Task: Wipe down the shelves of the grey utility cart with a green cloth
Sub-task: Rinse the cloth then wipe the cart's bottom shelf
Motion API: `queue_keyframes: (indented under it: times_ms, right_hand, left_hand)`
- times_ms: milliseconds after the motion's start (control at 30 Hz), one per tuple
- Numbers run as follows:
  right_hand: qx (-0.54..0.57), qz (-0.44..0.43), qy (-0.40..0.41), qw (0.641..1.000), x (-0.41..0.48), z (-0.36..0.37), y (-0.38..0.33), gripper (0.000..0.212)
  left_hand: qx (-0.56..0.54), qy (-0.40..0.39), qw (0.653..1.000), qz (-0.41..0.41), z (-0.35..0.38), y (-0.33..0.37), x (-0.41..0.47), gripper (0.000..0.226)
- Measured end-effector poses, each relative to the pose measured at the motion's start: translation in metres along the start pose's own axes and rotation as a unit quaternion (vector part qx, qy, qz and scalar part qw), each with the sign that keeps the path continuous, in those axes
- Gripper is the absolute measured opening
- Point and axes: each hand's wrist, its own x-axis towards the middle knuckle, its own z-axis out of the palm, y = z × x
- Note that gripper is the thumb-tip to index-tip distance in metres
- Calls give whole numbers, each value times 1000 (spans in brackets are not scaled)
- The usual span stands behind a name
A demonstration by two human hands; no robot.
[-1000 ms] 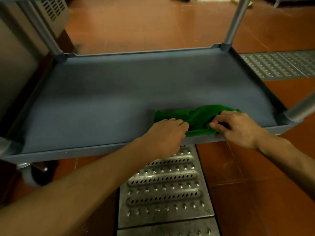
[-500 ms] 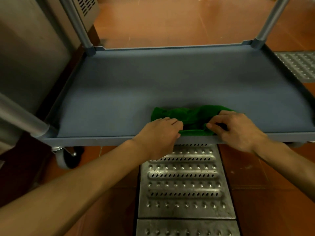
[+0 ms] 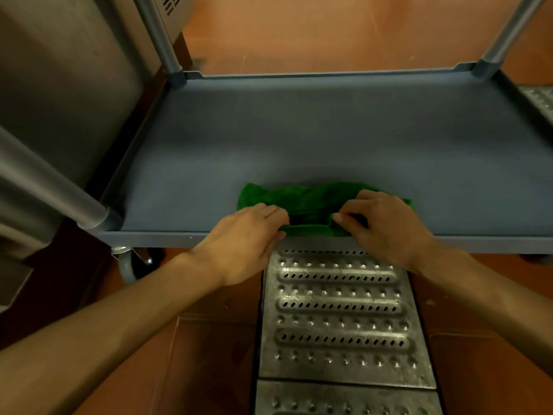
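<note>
A crumpled green cloth (image 3: 314,199) lies on the bottom shelf of the grey utility cart (image 3: 299,139), against the shelf's near rim. My left hand (image 3: 248,235) pinches the cloth's near edge on its left side. My right hand (image 3: 386,226) pinches the same edge on its right side, thumb and fingers curled over the fabric. Both hands reach over the rim, and the cloth's near edge drapes a little over it between them.
Grey posts rise from the shelf corners: far left post (image 3: 161,37), far right post (image 3: 505,34), near left post (image 3: 51,190). A steel appliance (image 3: 59,70) stands at the left. A perforated metal drain grate (image 3: 338,319) runs across the tiled floor below my hands. A caster (image 3: 128,265) sits under the near left corner.
The view has shifted so the cart sits further right in frame and the steel appliance shows more. Both hands stay on the cloth at the near rim, drawn slightly closer together.
</note>
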Motion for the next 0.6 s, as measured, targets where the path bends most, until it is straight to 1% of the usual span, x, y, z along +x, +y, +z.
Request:
queue_keyframes:
  times_ms: [300, 500, 600]
  right_hand:
    - [31, -44, 22, 998, 22, 23, -39, 31]
    - [38, -64, 9, 997, 40, 36, -68, 32]
    - [33, -77, 5, 996, 48, 43, -83, 36]
  left_hand:
    - [-7, 17, 999, -51, -6, -36, -35, 20]
    - [2, 15, 997, -78, -16, -60, -58, 26]
    - [15, 18, 996, -85, -21, -73, -70, 23]
